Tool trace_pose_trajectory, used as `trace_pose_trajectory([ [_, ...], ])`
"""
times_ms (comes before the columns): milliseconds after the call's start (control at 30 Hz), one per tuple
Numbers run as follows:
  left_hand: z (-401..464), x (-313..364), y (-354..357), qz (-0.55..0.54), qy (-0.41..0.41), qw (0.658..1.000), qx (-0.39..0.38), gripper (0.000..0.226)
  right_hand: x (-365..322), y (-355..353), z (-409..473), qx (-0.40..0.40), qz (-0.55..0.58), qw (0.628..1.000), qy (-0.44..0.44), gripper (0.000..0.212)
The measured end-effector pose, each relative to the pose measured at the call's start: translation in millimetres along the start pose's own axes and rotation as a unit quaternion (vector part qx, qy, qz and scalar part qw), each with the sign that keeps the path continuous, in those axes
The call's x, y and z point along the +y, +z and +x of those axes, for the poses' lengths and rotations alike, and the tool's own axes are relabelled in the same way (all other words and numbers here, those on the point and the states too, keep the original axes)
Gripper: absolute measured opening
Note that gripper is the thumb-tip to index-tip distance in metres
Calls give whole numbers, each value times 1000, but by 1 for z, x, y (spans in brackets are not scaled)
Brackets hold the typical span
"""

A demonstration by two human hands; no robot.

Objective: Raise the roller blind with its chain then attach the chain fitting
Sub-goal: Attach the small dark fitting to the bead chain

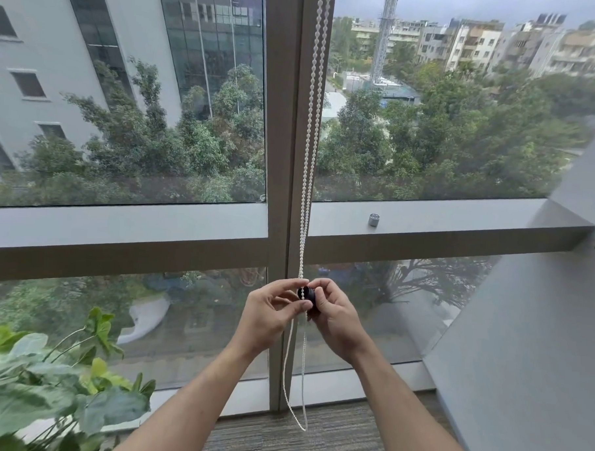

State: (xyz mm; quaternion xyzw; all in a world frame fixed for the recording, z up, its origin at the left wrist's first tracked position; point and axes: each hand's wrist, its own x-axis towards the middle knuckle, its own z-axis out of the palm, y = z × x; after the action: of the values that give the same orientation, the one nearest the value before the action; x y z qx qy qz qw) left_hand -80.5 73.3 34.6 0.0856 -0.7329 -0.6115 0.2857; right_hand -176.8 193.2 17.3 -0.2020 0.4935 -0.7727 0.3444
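Chain [311,130] of white beads hung in two strands down the window's centre post [282,156], its loop ending just above the carpet [314,441]. Both hands met at the strands below the horizontal rail [118,231]. The left hand [272,313] pinched the chain between thumb and fingertips. The right hand [333,315] curled its fingers around a small dark fitting [307,294], which seemed to sit against the chain, though the fingers hid the contact. A leafy plant [44,378] stood at the left.
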Motion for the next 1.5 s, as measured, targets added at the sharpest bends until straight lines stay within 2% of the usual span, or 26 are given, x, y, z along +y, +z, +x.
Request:
trace_pose_trajectory([
  [200, 2, -2, -2, 0, -10, 1000, -16, 35, 3, 7, 1, -16, 117, 993, 13, 16],
  [367, 0, -10, -2, 39, -1, 999, -8, 41, 3, 16, -4, -25, 166, 986, 19, 22],
  [500, 0, -9, 1, 20, 2, 1000, -9, 42, 6, 17, -7, -23, 157, 986, 45, 26],
  [633, 0, -7, 6, -18, -9, 999, -27, 38, 9, 15, -7, -42, 159, 984, 70, 43],
  [767, 0, -6, 7, -51, -20, 998, -25, 36, 10, 9, -2, -75, 151, 983, 79, 52],
  [867, 1, -6, 8, -52, -11, 999, -9, 31, 10, 5, 0, -88, 147, 982, 75, 51],
  [967, 2, -8, 7, -73, -20, 997, -6, 33, 7, 0, 3, -88, 128, 985, 73, 38],
  [1033, 3, -11, 6, -88, -29, 996, -6, 37, 2, -6, 8, -45, 96, 992, 73, 31],
  [1133, 5, -13, 5, -95, -35, 995, 6, 41, -5, -20, 21, 73, 21, 997, 33, 23],
  [1233, 5, -13, 6, -100, -30, 994, 10, 40, -16, -40, 37, 186, -84, 979, -6, 13],
  [1333, 5, -12, 7, -103, -30, 994, 13, 36, -31, -57, 53, 216, -157, 963, -29, 7],
  [1500, 10, -13, 9, -90, -33, 995, 18, 37, -52, -66, 84, 270, -216, 936, -63, 8],
])
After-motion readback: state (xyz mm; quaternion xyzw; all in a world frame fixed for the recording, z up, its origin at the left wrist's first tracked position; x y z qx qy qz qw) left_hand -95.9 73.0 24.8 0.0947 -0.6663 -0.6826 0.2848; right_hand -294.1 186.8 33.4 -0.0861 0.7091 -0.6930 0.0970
